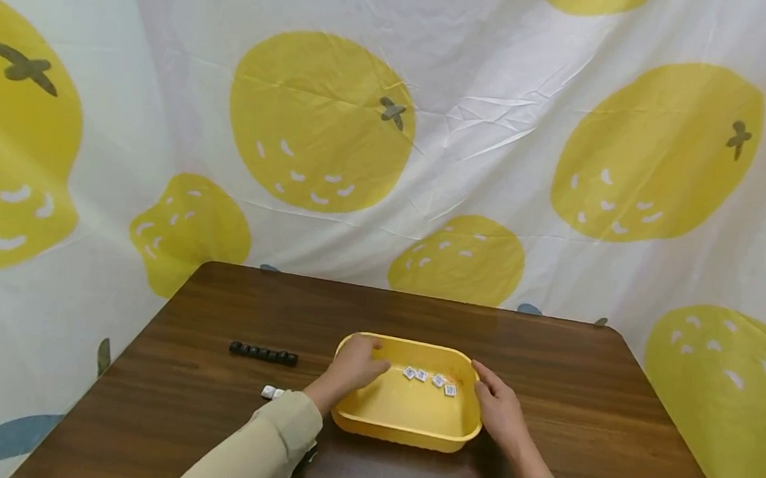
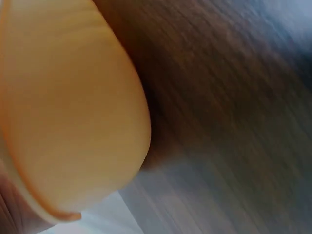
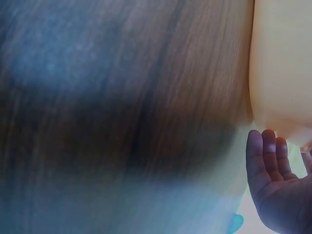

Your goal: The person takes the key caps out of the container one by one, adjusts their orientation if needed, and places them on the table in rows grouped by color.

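Note:
A shallow yellow plastic tub [image 1: 399,429] with rounded corners sits between both hands. My left hand [image 1: 355,363] grips its left rim, the thumb reaching over the inside; in the left wrist view the tub's wall [image 2: 78,107] covers most of that hand. At the right rim my right hand [image 1: 501,412] holds the tub, with thumb and forefinger at the edge. The right wrist view shows other fingers [image 3: 270,156] stretched along the outer wall. Several small white square pieces with dark printed marks [image 1: 438,380] lie inside, toward the far right.
On the brown wooden table [image 1: 615,415], a row of small black blocks [image 1: 263,354] lies left of the tub. A few small white pieces [image 1: 268,392] show beside the left sleeve [image 1: 252,449]. A lemon-print curtain [image 1: 477,125] hangs behind the table.

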{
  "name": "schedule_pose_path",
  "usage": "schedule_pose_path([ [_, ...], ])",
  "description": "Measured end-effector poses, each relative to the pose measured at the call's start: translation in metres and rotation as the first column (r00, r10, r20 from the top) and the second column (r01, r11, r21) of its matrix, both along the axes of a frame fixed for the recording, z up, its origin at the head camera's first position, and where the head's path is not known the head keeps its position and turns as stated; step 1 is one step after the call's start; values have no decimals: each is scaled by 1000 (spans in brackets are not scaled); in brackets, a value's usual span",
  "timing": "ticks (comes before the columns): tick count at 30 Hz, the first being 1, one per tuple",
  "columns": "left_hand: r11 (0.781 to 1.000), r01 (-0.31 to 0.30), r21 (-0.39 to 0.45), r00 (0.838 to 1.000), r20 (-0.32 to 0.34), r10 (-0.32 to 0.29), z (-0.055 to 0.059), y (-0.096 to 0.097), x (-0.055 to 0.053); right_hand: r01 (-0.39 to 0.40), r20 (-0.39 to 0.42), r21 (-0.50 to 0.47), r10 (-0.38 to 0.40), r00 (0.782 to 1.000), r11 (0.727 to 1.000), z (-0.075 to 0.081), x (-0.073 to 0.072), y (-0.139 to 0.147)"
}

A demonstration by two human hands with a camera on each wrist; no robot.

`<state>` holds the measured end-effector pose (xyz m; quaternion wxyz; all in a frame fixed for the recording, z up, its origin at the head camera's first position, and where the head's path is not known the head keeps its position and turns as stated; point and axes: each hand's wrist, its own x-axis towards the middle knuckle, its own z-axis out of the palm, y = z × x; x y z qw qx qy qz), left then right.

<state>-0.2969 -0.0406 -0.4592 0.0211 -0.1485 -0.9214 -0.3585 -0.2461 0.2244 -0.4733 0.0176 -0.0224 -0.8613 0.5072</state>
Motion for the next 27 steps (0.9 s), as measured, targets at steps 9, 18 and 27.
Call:
schedule_pose_path([
  [9, 982, -67, -178, 998, -15, 66, -4, 11, 3, -3, -22, -11, 3, 1000, 1000, 0, -1, 1],
  [18, 981, 78, -177, 997, 15, -77, -10, 11, -2, 0, -14, -13, 0, 1000, 1000, 2, -1, 1],
  [27, 973, 75, -219, 997, 35, -69, -14, 10, -5, -6, 4, 4, 6, 1000, 1000, 3, 0, 2],
])
